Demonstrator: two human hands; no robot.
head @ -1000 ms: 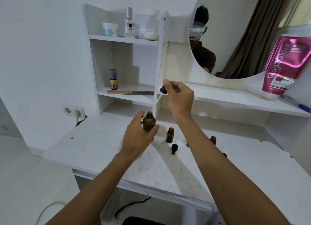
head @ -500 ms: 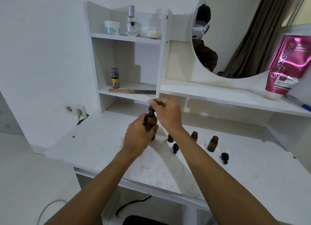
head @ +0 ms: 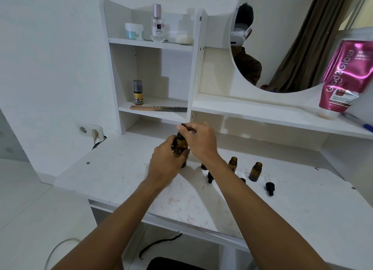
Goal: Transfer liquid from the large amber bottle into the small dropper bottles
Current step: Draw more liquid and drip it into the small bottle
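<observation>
The large amber bottle (head: pixel 181 146) stands upright on the white vanity top (head: pixel 125 174), and my left hand (head: pixel 166 162) wraps around its body. My right hand (head: pixel 198 140) pinches the black dropper cap (head: pixel 182 127) sitting in the bottle's neck. Right of my forearm stand two small amber bottles without caps (head: pixel 232 163) (head: pixel 255 171); a third (head: pixel 204 166) is mostly hidden behind my right wrist. Black dropper caps lie loose on the top (head: pixel 210 177) (head: pixel 270 188).
A white shelf unit (head: pixel 153 45) at the back holds a comb, a small spray bottle, a jar and a perfume bottle. A long shelf (head: pixel 262 116) under the round mirror carries a pink tube (head: pixel 343 75). A wall socket (head: pixel 90 131) sits left.
My right hand came down from shelf height and put the dropper back into the large bottle's neck. My left hand kept its hold on the bottle.
</observation>
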